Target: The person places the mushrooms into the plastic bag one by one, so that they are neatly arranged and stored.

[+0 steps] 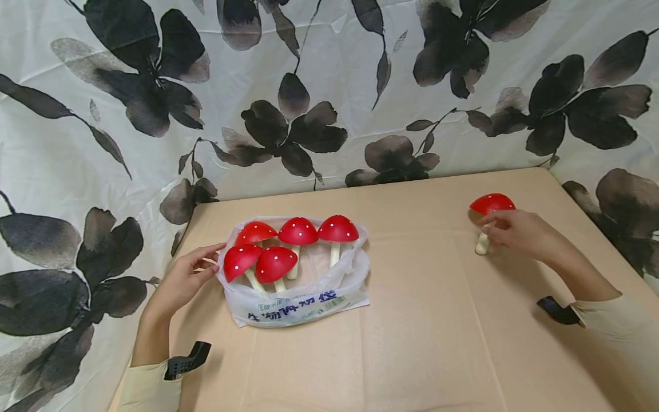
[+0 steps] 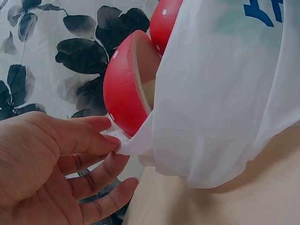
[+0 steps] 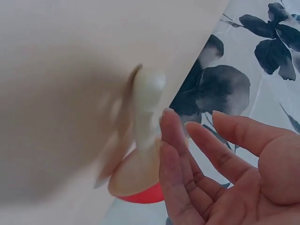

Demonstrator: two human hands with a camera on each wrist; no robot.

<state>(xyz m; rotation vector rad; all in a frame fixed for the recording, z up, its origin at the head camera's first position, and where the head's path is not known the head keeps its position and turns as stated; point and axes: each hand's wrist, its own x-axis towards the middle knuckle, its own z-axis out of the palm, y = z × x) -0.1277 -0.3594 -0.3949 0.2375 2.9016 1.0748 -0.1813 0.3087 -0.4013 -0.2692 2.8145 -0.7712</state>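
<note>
A white plastic bag (image 1: 304,312) with blue printing lies on the table, its mouth open. Several red toy mushrooms (image 1: 276,264) with white dots and pale stems are inside. At the bag's left rim, my left hand (image 1: 187,277) pinches the plastic between thumb and index finger; the left wrist view shows this fold of plastic (image 2: 136,143) beside a red cap (image 2: 126,89). Far to the right, a single mushroom (image 1: 492,202) lies on the table, its stem (image 3: 149,112) toward me. My right hand (image 1: 527,234) is beside that stem, fingers extended and thumb apart, not gripping it.
The light wood-coloured table (image 1: 412,320) spans the space between the two hands. Behind it hangs a white cloth (image 1: 329,68) with dark flower prints, also along both sides. Each wrist carries a black strap-like piece (image 1: 187,360).
</note>
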